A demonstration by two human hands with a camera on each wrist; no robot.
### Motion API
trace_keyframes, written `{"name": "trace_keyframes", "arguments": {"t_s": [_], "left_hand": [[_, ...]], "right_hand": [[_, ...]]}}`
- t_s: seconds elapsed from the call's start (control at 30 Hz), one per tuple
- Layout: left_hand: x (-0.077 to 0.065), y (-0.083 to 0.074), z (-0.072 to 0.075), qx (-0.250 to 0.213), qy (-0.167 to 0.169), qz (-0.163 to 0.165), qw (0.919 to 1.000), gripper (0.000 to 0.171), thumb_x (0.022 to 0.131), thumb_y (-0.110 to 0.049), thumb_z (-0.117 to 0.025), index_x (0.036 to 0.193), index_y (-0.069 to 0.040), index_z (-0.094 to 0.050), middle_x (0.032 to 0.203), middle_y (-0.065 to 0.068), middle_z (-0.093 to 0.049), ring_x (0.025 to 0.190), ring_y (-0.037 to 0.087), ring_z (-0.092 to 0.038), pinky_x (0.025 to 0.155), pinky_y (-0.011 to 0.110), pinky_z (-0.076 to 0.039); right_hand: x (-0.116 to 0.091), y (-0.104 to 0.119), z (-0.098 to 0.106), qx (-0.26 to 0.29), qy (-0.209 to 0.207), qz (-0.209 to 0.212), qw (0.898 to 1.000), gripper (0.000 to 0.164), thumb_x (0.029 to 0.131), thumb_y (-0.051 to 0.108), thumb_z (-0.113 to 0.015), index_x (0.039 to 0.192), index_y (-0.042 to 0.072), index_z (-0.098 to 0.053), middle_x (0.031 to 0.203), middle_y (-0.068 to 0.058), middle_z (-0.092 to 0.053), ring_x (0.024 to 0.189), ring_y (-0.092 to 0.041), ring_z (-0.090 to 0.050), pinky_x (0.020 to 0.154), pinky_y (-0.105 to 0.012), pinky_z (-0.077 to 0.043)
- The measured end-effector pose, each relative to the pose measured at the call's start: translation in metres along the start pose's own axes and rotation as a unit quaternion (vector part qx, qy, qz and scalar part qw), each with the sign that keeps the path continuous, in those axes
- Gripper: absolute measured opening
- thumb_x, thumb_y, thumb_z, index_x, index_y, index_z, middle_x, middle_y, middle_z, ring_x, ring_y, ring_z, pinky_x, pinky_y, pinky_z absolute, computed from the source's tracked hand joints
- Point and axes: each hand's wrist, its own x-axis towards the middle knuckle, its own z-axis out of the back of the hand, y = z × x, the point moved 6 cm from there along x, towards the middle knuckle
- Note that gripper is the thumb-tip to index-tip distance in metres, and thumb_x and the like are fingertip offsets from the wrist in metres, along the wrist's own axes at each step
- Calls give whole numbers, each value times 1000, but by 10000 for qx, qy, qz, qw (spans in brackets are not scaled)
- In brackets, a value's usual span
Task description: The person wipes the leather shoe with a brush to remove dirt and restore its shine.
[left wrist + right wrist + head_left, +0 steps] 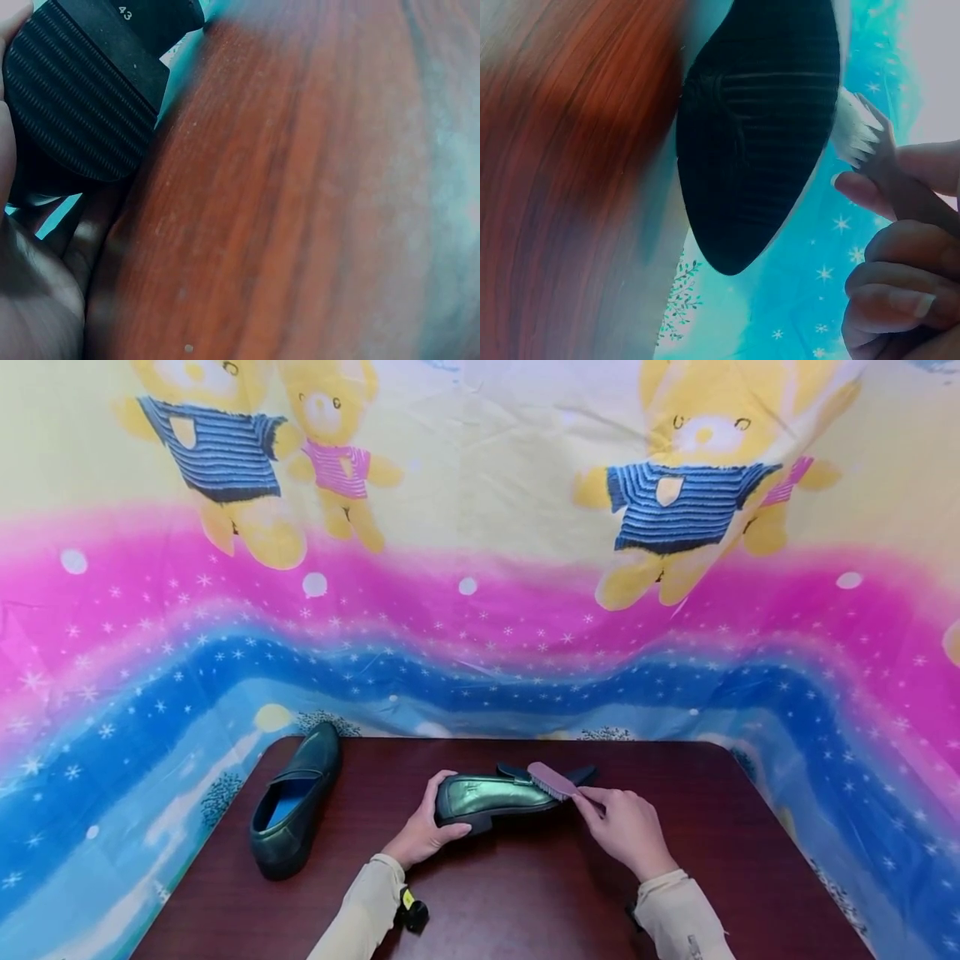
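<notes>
A dark green loafer (495,793) lies tilted on its side on the table, its toe to the right. My left hand (422,828) grips it round the heel. In the left wrist view its ribbed black heel (75,97) shows, with a "43" on the sole. My right hand (626,827) holds a brush (551,778) by its handle, with the bristles against the front upper of the loafer. In the right wrist view the pale bristles (855,127) meet the edge beside the black sole (757,142); fingers wrap the handle.
A second dark loafer (296,806) with a blue insole stands at the left of the brown wooden table (585,910). Behind the table hangs a printed bear cloth (480,610), which also runs down both sides.
</notes>
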Motion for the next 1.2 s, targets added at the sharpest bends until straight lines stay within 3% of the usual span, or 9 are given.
{"name": "trace_keyframes", "arguments": {"t_s": [0.17,0.33,0.67,0.77,0.9,0.97,1.0,1.13,1.2], "left_hand": [[-1,1,-1,17,23,22,10000,92,88,-34,-84,157,-40,-23,150,9,-45,119,25,-57,101,43,-45],[-1,-1,-2,-82,53,-30,9999,94,88,-31,-83,159,-33,-21,150,10,-44,120,27,-57,100,42,-46],[2,-1,-4,-90,156,-38,9998,94,90,-33,-82,160,-32,-20,152,11,-42,122,29,-56,101,43,-46],[3,-2,-2,95,282,-33,9996,94,91,-39,-80,162,-34,-19,164,7,-26,139,33,-45,108,53,-43],[3,-18,3,740,422,-527,9950,93,94,-40,-76,165,-35,-17,174,0,5,159,38,-11,116,71,-29],[2,-34,4,1348,336,-1041,9848,88,96,-37,-74,166,-29,-21,175,2,3,161,38,-3,120,72,-20],[2,-43,2,1780,186,-1322,9749,83,97,-37,-72,165,-24,-26,175,4,-5,161,38,-5,121,71,-18],[4,-75,-14,3365,-651,-2038,9170,57,104,-31,-60,154,-7,-47,159,13,-47,155,36,-30,126,60,-18],[7,-85,-25,3728,-990,-2073,8990,44,107,-30,-53,143,-4,-57,143,13,-60,145,35,-44,125,56,-25]], "right_hand": [[-3,-3,1,-306,-114,-167,9993,30,98,36,-71,122,19,-79,46,6,-41,44,-15,-36,43,-31,-28],[-2,-7,4,-562,-302,-141,9979,30,98,35,-70,121,18,-79,48,7,-44,46,-16,-38,42,-32,-30],[8,-42,6,-539,-420,-565,9961,33,99,34,-66,123,14,-78,56,4,-53,52,-16,-43,48,-33,-34],[7,-44,4,-489,-389,-586,9963,34,100,34,-66,125,13,-77,59,3,-57,53,-16,-45,49,-32,-36],[8,-40,1,-492,-486,-521,9962,35,99,34,-67,124,12,-77,59,4,-58,52,-15,-45,49,-32,-36],[9,-38,1,-486,-495,-490,9964,35,100,34,-66,125,12,-76,57,4,-56,52,-15,-44,49,-32,-36],[9,-37,0,-479,-497,-485,9964,35,100,34,-66,125,12,-76,57,4,-56,52,-15,-44,49,-32,-36],[10,-37,0,-507,-520,-495,9961,35,100,34,-66,126,13,-76,62,2,-62,55,-16,-48,51,-33,-38],[9,-37,1,-529,-542,-524,9958,35,100,34,-65,126,13,-76,65,0,-66,57,-17,-50,51,-33,-39]]}}
